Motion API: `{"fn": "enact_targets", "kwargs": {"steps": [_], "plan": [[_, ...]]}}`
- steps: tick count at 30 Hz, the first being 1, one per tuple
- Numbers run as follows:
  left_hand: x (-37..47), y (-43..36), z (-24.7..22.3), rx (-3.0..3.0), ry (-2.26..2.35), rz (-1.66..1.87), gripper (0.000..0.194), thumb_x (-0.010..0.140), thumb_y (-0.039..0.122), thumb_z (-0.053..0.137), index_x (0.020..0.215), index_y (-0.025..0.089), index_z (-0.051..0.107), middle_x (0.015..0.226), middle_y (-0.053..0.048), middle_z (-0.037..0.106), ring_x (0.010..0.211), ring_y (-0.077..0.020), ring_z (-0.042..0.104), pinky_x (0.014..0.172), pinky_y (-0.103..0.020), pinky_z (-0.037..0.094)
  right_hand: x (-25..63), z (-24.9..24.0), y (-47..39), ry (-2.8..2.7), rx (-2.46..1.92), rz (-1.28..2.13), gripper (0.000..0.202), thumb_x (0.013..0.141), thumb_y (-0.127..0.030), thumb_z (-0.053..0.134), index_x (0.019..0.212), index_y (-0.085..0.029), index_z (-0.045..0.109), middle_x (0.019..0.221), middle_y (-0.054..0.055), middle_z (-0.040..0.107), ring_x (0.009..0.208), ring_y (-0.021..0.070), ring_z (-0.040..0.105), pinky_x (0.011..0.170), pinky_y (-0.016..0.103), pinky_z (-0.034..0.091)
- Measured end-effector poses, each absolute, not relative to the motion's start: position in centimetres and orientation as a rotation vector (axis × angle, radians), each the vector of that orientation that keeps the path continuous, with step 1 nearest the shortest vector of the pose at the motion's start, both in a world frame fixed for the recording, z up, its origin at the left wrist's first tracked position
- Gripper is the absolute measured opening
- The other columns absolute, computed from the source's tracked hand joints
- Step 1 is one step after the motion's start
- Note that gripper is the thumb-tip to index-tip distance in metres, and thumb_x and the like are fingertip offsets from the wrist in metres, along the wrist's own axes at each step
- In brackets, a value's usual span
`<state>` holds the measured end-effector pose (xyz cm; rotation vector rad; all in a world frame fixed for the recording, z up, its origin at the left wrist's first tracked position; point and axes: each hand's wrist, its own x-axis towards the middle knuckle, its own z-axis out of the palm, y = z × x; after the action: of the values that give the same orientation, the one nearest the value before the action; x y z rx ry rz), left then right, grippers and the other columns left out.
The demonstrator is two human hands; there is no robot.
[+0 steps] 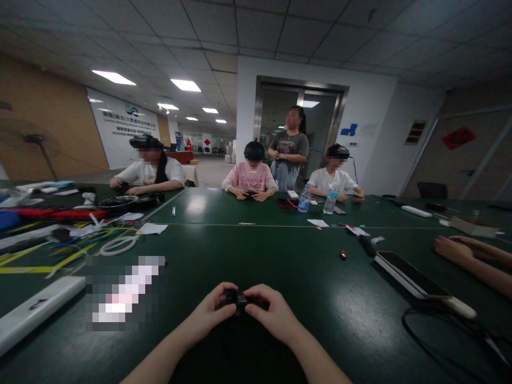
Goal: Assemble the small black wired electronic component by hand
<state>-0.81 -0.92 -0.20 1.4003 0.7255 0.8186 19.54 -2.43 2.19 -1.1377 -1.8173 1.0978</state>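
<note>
Between both hands, just above the near part of the dark green table, is a small black blocky object; its exact kind is too small and dark to make out. My left hand pinches its left side with thumb and fingers. On the opposite side, my right hand has its thumb and fingers closed on the same object. The fingers cover part of it. To the left lies a blurred-out bright rectangular item.
Left are a long white bar, a coiled white cable and tangled wires. On the right lie a phone-like device, a black cable and a co-worker's hands. Two bottles stand farther off, near several people.
</note>
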Motion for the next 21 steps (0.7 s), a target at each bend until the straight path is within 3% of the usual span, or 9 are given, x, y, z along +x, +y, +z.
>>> {"fn": "enact_targets", "kwargs": {"steps": [7,12,21], "plan": [[-0.77,-1.03,-0.03,1.410,0.738,0.815,0.043,0.076,0.041,0.064,0.111,0.024,0.045,0.100,-0.004,0.059,0.090,-0.0211,0.058,0.084,-0.038,0.041,19.56,2.43,-2.59,-1.819,-1.103,1.086,0.023,0.074,-0.023,0.062,0.097,-0.024,0.064,0.100,0.002,0.060,0.094,0.0190,0.058,0.085,0.033,0.046],[-0.76,-1.02,-0.14,1.368,0.748,0.811,0.060,0.072,0.040,0.068,0.121,0.026,0.037,0.103,-0.005,0.059,0.091,-0.0213,0.058,0.085,-0.039,0.041,19.64,2.31,-2.55,-1.802,-1.123,1.106,0.027,0.074,-0.024,0.062,0.101,-0.026,0.062,0.103,0.001,0.060,0.096,0.0195,0.057,0.085,0.034,0.045],[-0.86,-1.07,-0.03,1.413,0.759,0.793,0.042,0.074,0.039,0.066,0.109,0.024,0.046,0.099,-0.003,0.059,0.091,-0.0207,0.057,0.083,-0.037,0.041,19.60,2.74,-2.71,-1.839,-1.122,1.101,0.021,0.075,-0.026,0.061,0.096,-0.025,0.064,0.101,0.001,0.060,0.095,0.0188,0.057,0.084,0.033,0.045]]}}
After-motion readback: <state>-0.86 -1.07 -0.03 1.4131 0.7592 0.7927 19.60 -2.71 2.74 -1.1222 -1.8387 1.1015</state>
